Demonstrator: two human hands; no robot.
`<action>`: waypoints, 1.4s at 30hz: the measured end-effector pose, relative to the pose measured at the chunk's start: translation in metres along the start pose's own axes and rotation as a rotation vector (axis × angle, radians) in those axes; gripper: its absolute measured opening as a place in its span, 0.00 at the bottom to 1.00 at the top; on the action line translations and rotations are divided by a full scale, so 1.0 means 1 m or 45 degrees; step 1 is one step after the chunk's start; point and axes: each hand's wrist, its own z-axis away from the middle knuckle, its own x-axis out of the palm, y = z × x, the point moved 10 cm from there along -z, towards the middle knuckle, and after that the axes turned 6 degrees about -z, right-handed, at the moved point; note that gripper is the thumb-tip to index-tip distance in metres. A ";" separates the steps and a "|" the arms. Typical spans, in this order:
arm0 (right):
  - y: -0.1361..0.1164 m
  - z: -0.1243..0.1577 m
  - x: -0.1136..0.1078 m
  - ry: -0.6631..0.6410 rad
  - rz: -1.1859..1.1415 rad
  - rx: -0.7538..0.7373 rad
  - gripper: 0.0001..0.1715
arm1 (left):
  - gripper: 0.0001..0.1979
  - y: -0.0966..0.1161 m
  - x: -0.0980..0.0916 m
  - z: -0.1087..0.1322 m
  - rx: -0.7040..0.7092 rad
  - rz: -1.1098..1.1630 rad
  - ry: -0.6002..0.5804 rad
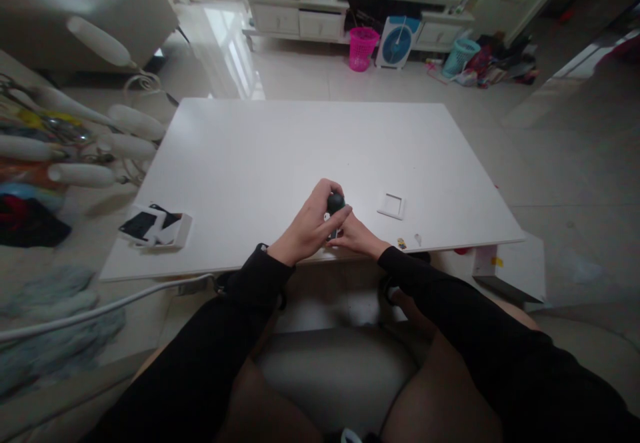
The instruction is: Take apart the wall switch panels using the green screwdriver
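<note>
Close to the table's front edge, both my hands meet around a small dark object with a round, ball-like top (336, 203). My left hand (311, 225) is closed about its left side, the fingers curled over behind it and the thumb reaching across the front. From the right, my right hand (359, 235) closes on the lower part of the same object. A bit of white shows between the hands, too small to name. On the table to the right lie a white square frame (391, 215), a small gold-coloured piece (401, 243) and a small pale piece (418, 238).
The white table (280, 136) spans the middle of the view. At its left end stands an open white box (184, 231) with black items. Beyond are a pink basket (362, 49) and a blue fan (397, 43). A pale cable (125, 307) runs below the left front edge.
</note>
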 end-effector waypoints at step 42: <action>-0.017 0.003 -0.004 -0.006 -0.025 0.036 0.52 | 0.16 -0.022 -0.030 -0.001 -0.087 0.337 0.444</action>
